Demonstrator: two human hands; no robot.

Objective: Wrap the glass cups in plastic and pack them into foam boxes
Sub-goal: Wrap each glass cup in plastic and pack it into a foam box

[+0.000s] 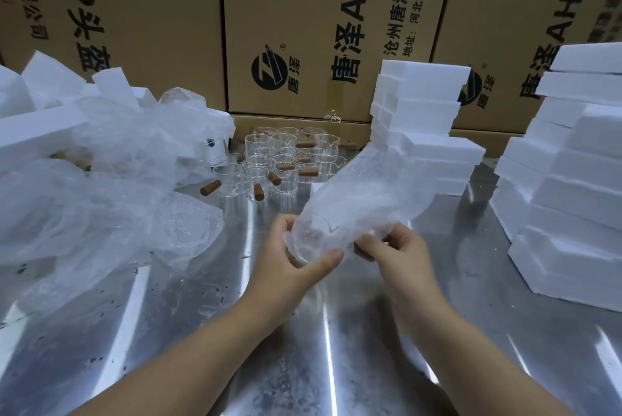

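Observation:
A glass cup point(308, 240) sits inside the near end of a clear bubble-wrap sheet point(363, 193), held above the steel table point(202, 331). My left hand point(289, 264) grips the wrapped cup from below, thumb across the front. My right hand point(400, 254) pinches the wrap at the cup's right side, where a brown handle shows faintly. The sheet's free end rises up and to the right. Several bare glass cups with brown wooden handles point(282, 160) stand grouped at the back of the table.
A heap of bubble wrap point(111, 187) and loose foam pieces point(43, 86) fills the left side. Stacks of white foam boxes stand at the back right point(424, 126) and far right point(572, 187). Printed cardboard cartons point(303, 28) wall off the back.

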